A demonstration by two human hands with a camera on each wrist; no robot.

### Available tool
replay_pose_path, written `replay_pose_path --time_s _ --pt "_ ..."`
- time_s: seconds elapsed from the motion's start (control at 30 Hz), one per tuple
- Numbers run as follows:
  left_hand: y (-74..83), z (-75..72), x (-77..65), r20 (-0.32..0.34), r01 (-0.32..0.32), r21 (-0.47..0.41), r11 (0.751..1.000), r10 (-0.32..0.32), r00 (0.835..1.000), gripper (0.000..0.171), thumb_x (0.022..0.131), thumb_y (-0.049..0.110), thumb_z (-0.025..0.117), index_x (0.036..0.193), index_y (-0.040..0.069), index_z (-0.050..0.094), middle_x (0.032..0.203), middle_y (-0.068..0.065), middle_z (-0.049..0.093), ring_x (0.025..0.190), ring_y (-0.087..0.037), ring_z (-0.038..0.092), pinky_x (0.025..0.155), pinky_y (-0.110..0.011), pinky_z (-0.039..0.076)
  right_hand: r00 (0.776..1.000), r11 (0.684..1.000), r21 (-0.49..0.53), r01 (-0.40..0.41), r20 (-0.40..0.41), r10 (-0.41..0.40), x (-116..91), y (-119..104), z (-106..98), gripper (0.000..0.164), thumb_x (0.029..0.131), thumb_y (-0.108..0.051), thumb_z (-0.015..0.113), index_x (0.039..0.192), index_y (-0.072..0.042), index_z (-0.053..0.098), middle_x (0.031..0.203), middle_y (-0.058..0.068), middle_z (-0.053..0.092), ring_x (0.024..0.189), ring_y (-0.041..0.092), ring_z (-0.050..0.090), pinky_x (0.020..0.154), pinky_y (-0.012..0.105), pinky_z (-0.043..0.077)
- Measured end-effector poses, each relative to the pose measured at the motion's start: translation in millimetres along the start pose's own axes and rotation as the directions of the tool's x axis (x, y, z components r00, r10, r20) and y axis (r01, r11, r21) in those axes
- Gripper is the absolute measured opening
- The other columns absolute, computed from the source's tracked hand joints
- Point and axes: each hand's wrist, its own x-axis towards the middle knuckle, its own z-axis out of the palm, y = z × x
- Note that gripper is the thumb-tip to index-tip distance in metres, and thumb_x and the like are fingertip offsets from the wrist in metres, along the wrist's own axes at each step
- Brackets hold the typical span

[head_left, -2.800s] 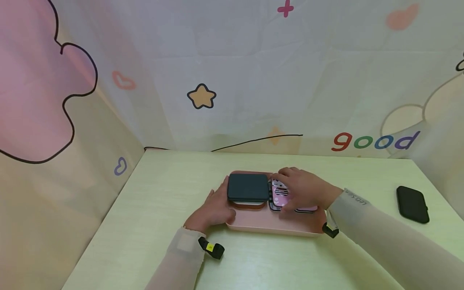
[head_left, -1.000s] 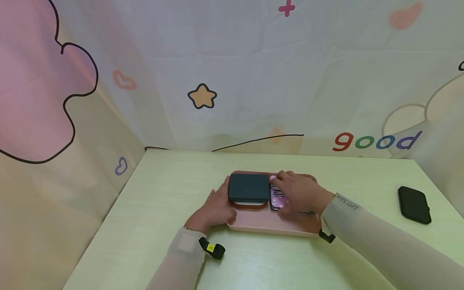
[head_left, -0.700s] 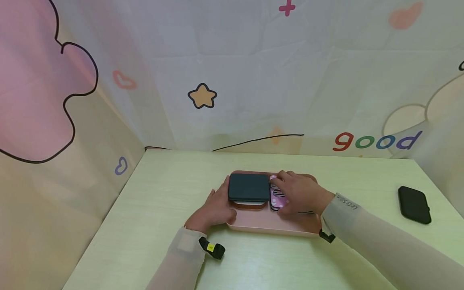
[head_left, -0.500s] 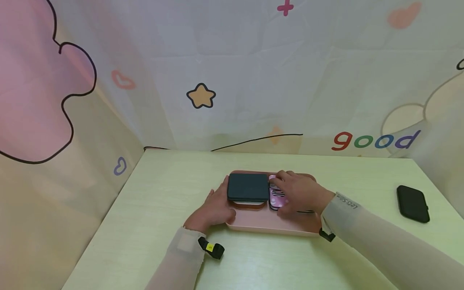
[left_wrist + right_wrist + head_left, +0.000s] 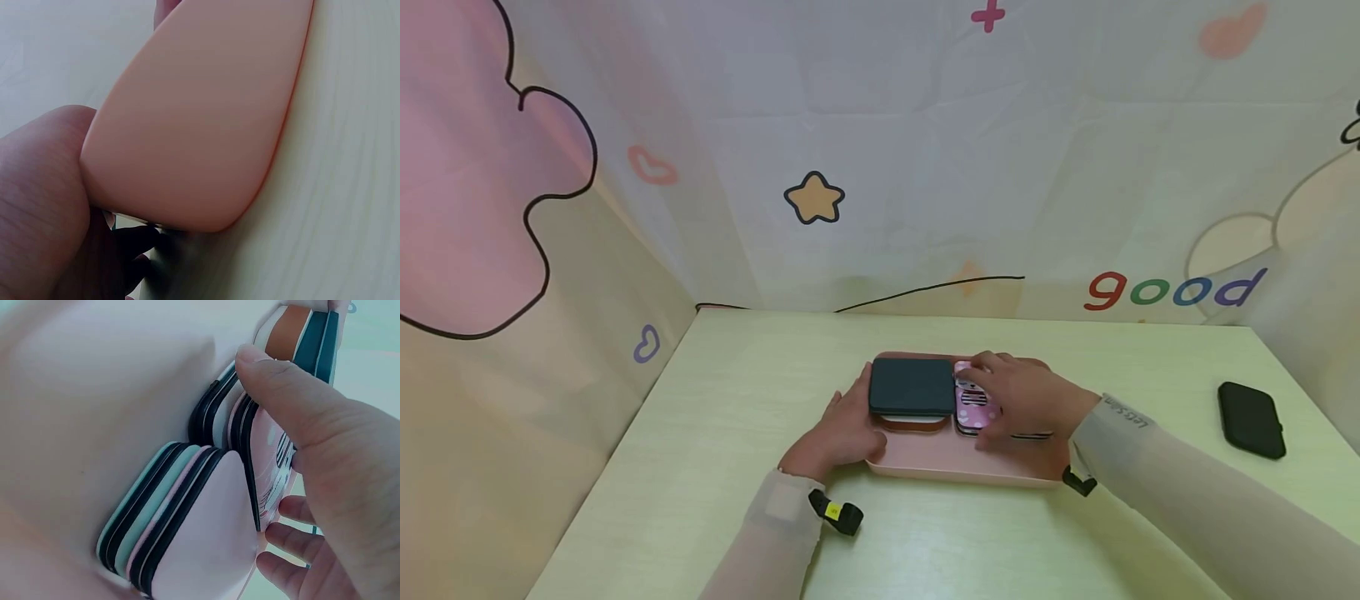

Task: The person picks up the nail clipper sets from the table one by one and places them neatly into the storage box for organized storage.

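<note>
My left hand (image 5: pixel 841 432) holds the left end of a shallow pink tray (image 5: pixel 925 454), its thumb over the near corner and fingers along the side. In the left wrist view the tray's smooth outer wall (image 5: pixel 200 119) fills the middle. My right hand (image 5: pixel 1030 398) is over the tray's right half. Its thumb and index finger grip a small pink patterned case (image 5: pixel 974 412) on top of a stack. The right wrist view shows the thumb at that case's near edge and the other fingers loosely curled. Beside it is a second stack of black-edged pastel cases (image 5: pixel 200 519).
At the tray's left a dark teal case (image 5: pixel 912 386) lies on white and brown pieces (image 5: pixel 916 425). A black rounded flat case (image 5: pixel 1251 420) lies on the pale table (image 5: pixel 737 367) at the right. A printed curtain (image 5: pixel 910 167) stands behind.
Since the earliest frame the right hand has shifted left with the patterned case, squaring it on its stack; in the last half second it moves slightly back right. The left hand stays put.
</note>
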Motion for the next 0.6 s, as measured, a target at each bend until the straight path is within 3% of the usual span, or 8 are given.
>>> replay_pose_path --time_s 0.23,0.47,0.6 --pt "0.5 0.9 1.3 -0.007 0.001 0.007 1.000 -0.001 1.000 0.114 0.073 0.014 0.068 0.161 0.009 -0.004 0.169 -0.004 0.012 0.153 -0.018 0.018 0.123 -0.053 0.007 1.000 0.999 0.041 -0.017 -0.012 0.017 -4 7 1 0.100 0.068 -0.068 0.080 0.150 -0.022 0.045 0.146 0.007 0.047 0.129 0.029 0.050 0.108 0.052 0.043" --pt "0.9 1.8 1.2 -0.004 -0.003 -0.002 1.000 0.003 1.000 0.114 0.072 0.013 0.068 0.161 0.009 -0.003 0.169 -0.004 0.012 0.153 -0.019 0.020 0.123 -0.054 0.007 0.997 0.997 0.045 -0.063 -0.036 0.064 -9 13 -3 0.084 0.076 -0.062 0.078 0.144 -0.020 0.053 0.142 0.008 0.051 0.127 0.031 0.051 0.107 0.052 0.044" --pt "1.2 2.2 1.0 -0.011 -0.005 -0.007 1.000 0.005 1.000 0.114 0.072 0.012 0.067 0.161 0.008 -0.003 0.169 -0.004 0.012 0.153 -0.019 0.020 0.123 -0.054 0.007 0.996 0.996 0.046 -0.078 -0.044 0.080 -11 18 -3 0.083 0.076 -0.062 0.077 0.143 -0.018 0.054 0.141 0.010 0.052 0.126 0.031 0.051 0.108 0.053 0.043"
